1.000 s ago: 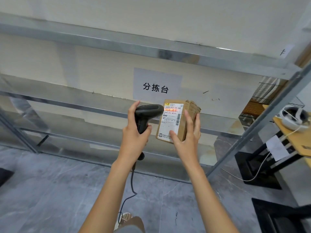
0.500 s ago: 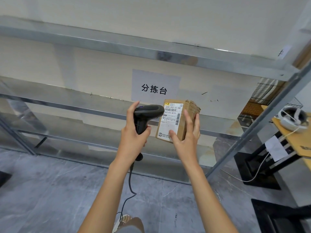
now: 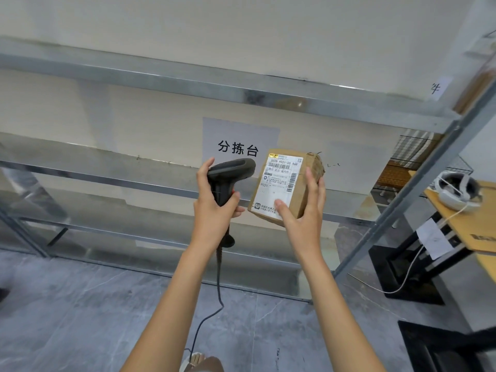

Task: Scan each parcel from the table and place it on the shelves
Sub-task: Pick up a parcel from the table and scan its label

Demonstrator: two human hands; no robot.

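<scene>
one parcel point(image 3: 284, 186) was held at the scanner point(image 3: 228, 178), in front of the middle shelf point(image 3: 107, 178).
the right hand point(image 3: 303, 218) gripped the parcel, thumb on its label, turning the barcodes toward the scanner head, probably for reading. the left hand point(image 3: 214, 210) was closed round the scanner grip. behind stood bare metal shelves, a wall sign point(image 3: 239, 146) and grey floor point(image 3: 67, 318).

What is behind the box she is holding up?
Behind the box run a metal shelf and a pale wall with a printed sign. The box and the right hand cover part of the shelf edge there; nothing shows of the box's far side.
</scene>
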